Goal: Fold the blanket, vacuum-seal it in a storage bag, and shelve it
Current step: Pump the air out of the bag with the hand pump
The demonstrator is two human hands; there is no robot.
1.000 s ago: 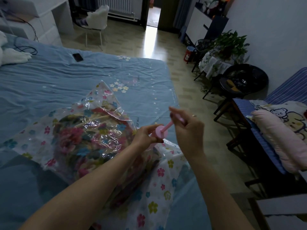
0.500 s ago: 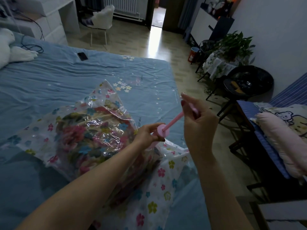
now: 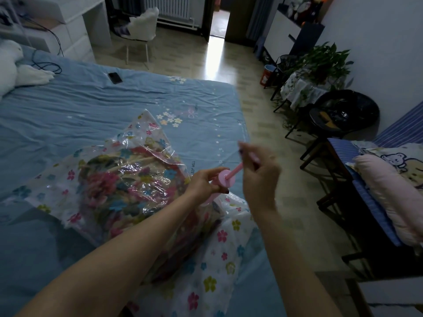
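A clear storage bag (image 3: 219,255) printed with small flowers lies on the blue bed (image 3: 80,115). Inside it sits the folded flowered blanket (image 3: 119,186). A pink hand pump (image 3: 226,178) stands on the bag near the bed's right edge. My left hand (image 3: 203,184) grips the pump's barrel. My right hand (image 3: 258,172) grips the handle at the end of the pink rod, which is drawn partly out of the barrel. The handle itself is hidden in my fingers.
A phone (image 3: 115,78) and a white plush toy (image 3: 13,65) lie at the far side of the bed. A white chair (image 3: 139,28) stands beyond. To the right are a plant (image 3: 320,62), a black round chair (image 3: 343,115) and a striped couch with a pink pillow (image 3: 393,193).
My right hand pulled the rod out and up to the right, then came back down toward the barrel. The bag has stayed in place under my left hand.
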